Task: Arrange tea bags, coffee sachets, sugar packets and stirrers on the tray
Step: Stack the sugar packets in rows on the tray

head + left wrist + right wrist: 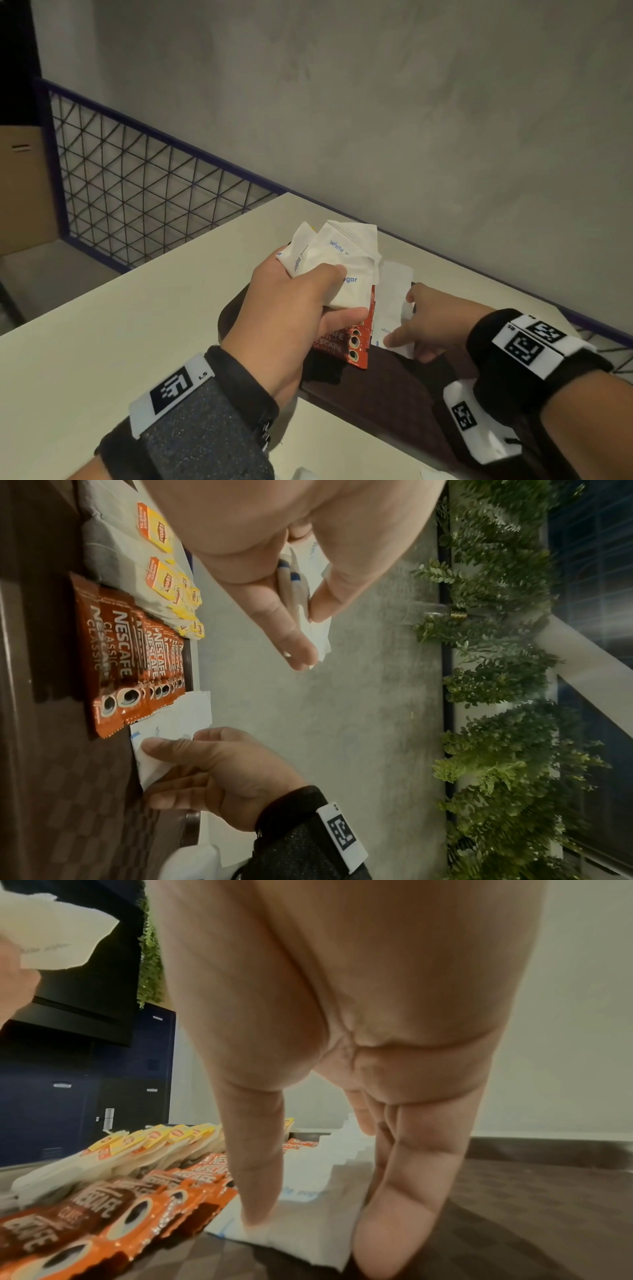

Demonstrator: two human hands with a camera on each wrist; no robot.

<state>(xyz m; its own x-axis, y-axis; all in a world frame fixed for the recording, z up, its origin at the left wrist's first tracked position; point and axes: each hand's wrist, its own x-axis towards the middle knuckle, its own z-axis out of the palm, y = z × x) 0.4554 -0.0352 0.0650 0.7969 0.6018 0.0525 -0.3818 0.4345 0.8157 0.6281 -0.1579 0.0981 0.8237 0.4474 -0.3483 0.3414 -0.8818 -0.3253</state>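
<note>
My left hand point(342, 294) is raised over the dark brown tray point(394, 387) and grips a bunch of white sugar packets point(342, 253); they also show in the left wrist view point(318, 634). My right hand point(404, 318) is low on the tray. Its straight fingers point(253, 1204) press on white sugar packets point(394, 294) that lie flat there. Left of those packets runs an overlapping row of red coffee sachets point(120, 656), and beyond it a row of yellow-tagged tea bags point(161, 580). I see no stirrers.
The tray sits at the far corner of a cream table point(137, 325). A blue wire-mesh fence point(137, 192) and a grey wall point(376, 102) stand behind it, with a cardboard box point(20, 188) at far left. The tray's right part point(514, 1218) is bare.
</note>
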